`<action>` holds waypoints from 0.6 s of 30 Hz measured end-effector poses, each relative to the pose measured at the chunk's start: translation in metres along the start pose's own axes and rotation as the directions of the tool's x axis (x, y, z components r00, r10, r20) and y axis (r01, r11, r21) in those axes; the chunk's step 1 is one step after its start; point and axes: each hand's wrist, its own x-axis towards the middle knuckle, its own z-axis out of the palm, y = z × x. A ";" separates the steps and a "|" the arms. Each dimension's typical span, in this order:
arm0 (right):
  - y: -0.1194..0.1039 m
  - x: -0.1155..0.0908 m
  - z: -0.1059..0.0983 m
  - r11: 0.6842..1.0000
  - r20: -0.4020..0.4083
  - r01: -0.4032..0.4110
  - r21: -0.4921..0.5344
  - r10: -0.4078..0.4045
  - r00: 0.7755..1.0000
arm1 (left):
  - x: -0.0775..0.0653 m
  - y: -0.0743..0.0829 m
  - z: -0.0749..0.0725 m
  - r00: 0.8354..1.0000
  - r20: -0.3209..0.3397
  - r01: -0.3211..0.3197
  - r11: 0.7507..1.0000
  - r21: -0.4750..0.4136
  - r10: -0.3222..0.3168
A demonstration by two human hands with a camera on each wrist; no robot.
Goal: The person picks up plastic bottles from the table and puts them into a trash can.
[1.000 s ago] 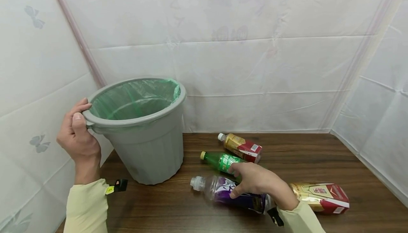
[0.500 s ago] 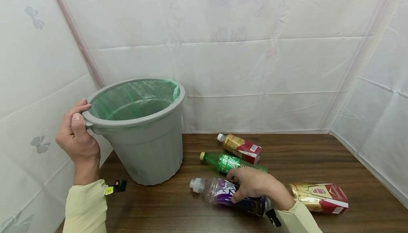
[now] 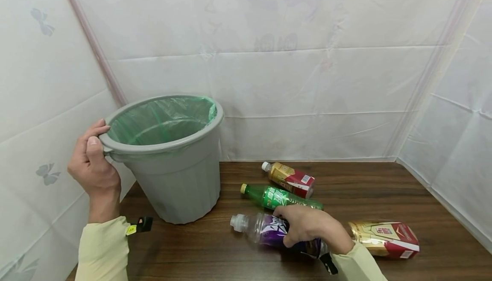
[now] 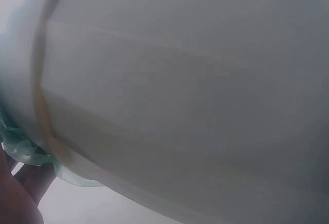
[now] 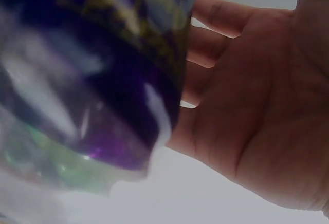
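Observation:
My left hand (image 3: 94, 168) grips the left rim of a grey trash can (image 3: 178, 182), thumb outside and fingertips over the edge. A green bag (image 3: 161, 121) lines the can. In the left wrist view, the can's wall (image 4: 185, 106) fills most of the frame. My right hand (image 3: 311, 225) reaches over a clear plastic bottle with a purple label (image 3: 270, 233), lying on its side with its cap to the left. Thumb and fingers straddle its middle. The right wrist view shows the bottle's purple label (image 5: 123, 54) against the fingers, with the palm (image 5: 257, 106) off its surface.
Behind the purple bottle lie a green bottle (image 3: 276, 196) with a yellow cap and a gold-and-red bottle (image 3: 292, 178) with a white cap. Another gold-and-red bottle (image 3: 388, 239) lies right of my right wrist. White sheeting (image 3: 307, 80) walls in the wooden table (image 3: 184, 255).
My right hand has come down onto the purple-labelled bottle, its fingers closing in around it and uncovering more of the green bottle. The left hand and trash can stay put.

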 end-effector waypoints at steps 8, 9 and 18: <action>0.001 0.001 0.001 1.000 -0.003 0.004 -0.019 -0.004 1.000 | 0.000 0.000 0.001 1.000 -0.003 -0.004 1.000 -0.014 0.004; 0.001 0.001 0.001 1.000 -0.005 0.007 -0.021 -0.007 1.000 | 0.000 0.000 0.001 1.000 -0.004 -0.005 1.000 -0.018 0.005; 0.001 0.001 0.003 0.998 -0.023 0.028 -0.048 -0.029 0.999 | 0.000 0.001 0.002 1.000 -0.007 -0.002 1.000 -0.028 0.001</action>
